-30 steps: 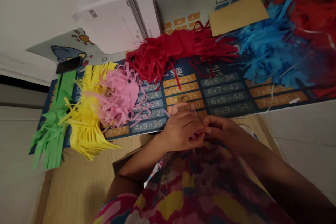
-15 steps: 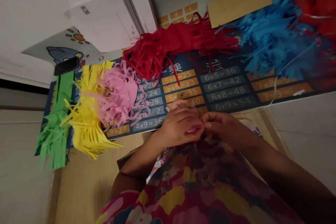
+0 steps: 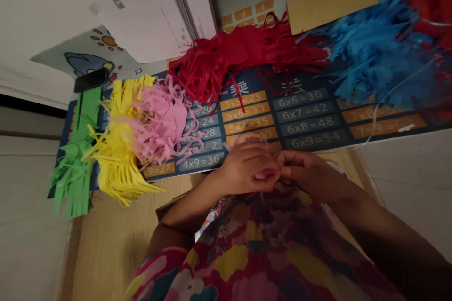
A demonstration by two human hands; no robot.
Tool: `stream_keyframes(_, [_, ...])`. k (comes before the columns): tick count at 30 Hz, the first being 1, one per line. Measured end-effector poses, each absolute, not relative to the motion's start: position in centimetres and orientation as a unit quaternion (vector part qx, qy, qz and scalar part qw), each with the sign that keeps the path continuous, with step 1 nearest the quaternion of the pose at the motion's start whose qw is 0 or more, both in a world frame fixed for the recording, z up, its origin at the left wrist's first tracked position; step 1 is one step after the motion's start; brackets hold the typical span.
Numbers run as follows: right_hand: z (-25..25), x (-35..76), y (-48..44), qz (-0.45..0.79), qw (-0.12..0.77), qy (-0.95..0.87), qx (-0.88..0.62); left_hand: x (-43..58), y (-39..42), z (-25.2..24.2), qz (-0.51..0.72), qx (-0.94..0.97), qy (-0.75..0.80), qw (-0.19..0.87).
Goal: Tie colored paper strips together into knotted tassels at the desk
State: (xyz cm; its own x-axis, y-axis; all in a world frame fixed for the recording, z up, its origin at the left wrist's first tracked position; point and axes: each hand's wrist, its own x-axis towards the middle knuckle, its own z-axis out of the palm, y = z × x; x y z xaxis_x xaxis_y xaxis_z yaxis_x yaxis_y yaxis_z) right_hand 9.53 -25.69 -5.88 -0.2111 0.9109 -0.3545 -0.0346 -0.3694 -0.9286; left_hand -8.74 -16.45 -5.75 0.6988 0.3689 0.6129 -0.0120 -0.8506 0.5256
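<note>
Close to the table's front edge, my left hand [image 3: 249,164] is closed around a piece of pink fringed paper [image 3: 262,175], mostly hidden by the fingers. Thin pink strips stick out past the knuckles. My right hand [image 3: 303,171] pinches at the same spot, its fingertips touching the left hand's; what lies between them is too small to make out. To the left lie a pink fringed paper bundle [image 3: 165,120], a yellow fringed bundle [image 3: 122,150] and green fringed paper [image 3: 79,150]. Behind my hands is a dark red fringed bundle [image 3: 233,54].
Blue fringed paper [image 3: 374,51] and red paper [image 3: 432,4] fill the right side. A yellow card [image 3: 332,0] rests at the back, beside a white box [image 3: 151,14]. A dark phone [image 3: 91,80] lies at far left. A printed times-table mat [image 3: 310,122] covers the table.
The view has shifted slightly, so the table items sit a little differently in the picture. Both hands keep nearly the same closed pose against each other.
</note>
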Motion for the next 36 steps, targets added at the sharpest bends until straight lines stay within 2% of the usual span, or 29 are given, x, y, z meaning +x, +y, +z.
stream_keyframes(3, [-5.6, 10.0, -25.7, 0.494, 0.389, -0.567, -0.531, -8.8, -16.5, -5.7, 0.356, 0.868, 0.116, 0.327])
stream_keyframes(5, [-5.4, 10.3, -25.7, 0.403, 0.386, -0.639, -0.530, -9.0, -16.5, -5.5, 0.329, 0.874, 0.124, 0.336])
stream_keyframes(11, [-5.1, 10.6, -25.9, 0.293, 0.353, -0.736, -0.497, -9.4, -16.4, -4.6, 0.261, 0.916, 0.109, 0.284])
stream_keyframes(20, [-4.7, 11.4, -25.5, 0.274, 0.355, -0.718, -0.533, -10.1, -15.9, -5.0, 0.329, 0.873, 0.161, 0.322])
stream_keyframes(24, [-4.5, 10.8, -25.2, 0.212, 0.389, -0.717, -0.539, -9.9, -16.1, -4.8, 0.365, 0.871, 0.170, 0.281])
stream_keyframes(29, [-3.8, 10.3, -25.0, 0.115, 0.407, -0.723, -0.545, -9.7, -16.9, -4.4, 0.470, 0.845, 0.174, 0.188])
stream_keyframes(36, [-3.5, 10.1, -25.2, 0.060, 0.389, -0.750, -0.531, -10.0, -17.2, -4.3, 0.460, 0.855, 0.173, 0.168])
